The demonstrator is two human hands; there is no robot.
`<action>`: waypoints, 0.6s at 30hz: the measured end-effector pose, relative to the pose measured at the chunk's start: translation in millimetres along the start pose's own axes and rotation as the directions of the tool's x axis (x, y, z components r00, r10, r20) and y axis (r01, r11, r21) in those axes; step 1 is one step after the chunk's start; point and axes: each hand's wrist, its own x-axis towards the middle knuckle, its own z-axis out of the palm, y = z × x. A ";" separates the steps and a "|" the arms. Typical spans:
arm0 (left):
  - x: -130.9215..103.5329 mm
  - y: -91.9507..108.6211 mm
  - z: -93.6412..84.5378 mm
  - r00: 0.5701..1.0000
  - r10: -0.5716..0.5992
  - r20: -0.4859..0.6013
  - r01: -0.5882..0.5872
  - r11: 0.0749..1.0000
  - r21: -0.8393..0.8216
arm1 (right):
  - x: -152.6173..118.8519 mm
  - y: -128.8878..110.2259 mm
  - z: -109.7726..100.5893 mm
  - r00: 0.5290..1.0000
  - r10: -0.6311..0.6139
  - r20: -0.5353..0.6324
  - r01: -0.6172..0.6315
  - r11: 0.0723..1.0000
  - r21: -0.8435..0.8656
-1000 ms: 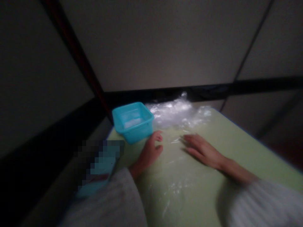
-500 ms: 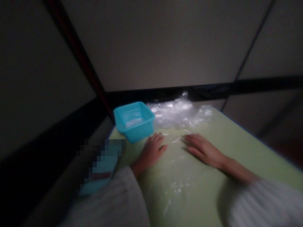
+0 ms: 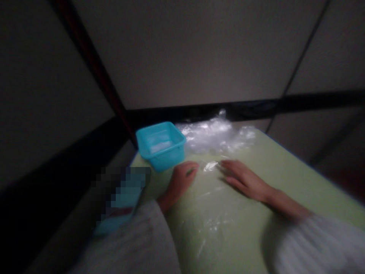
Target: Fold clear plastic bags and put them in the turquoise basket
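Presently, head view: left hand (image 3: 182, 177), one, thumb and fingertips brought together, apparently pinching clear film (image 3: 211, 166); right hand (image 3: 243, 179), one, palm down, fingers extended over it, contact uncertain. Handling, as judged: a flat right palm should anchor the film, a light left pinch avoid creasing. Film: between the hands and bunched beyond, sheets uncountable. Table (image 3: 288, 179): one, yellow-green. Turquoise basin (image 3: 168, 160): one, just beyond the left hand; pale contents (image 3: 161, 146), number unclear.

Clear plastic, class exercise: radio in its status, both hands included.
Left hand: pinched, apparently on clear plastic. Right hand: open, palm down. Plastic: crumpled toward table's far end. Teal basket: close by left hand.
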 end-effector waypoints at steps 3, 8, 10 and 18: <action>0.4 3.0 -1.5 1.000 -0.012 -0.021 0.012 1.000 -0.004 | -0.5 -0.6 0.7 1.000 0.007 0.015 -0.007 1.000 -0.008; 0.2 6.0 -2.1 0.999 -0.034 -0.018 0.034 0.999 -0.010 | -0.6 -1.5 0.3 0.999 0.022 -0.037 -0.022 1.000 0.020; -0.4 5.5 -1.0 0.999 -0.042 -0.022 0.041 0.999 -0.019 | -0.9 -1.3 0.6 0.999 0.024 -0.041 -0.023 0.999 0.021; -3.3 5.5 -0.9 0.999 0.021 0.048 -0.019 0.999 -0.036 | 0.7 -1.7 0.9 1.000 0.009 0.014 -0.009 1.000 0.002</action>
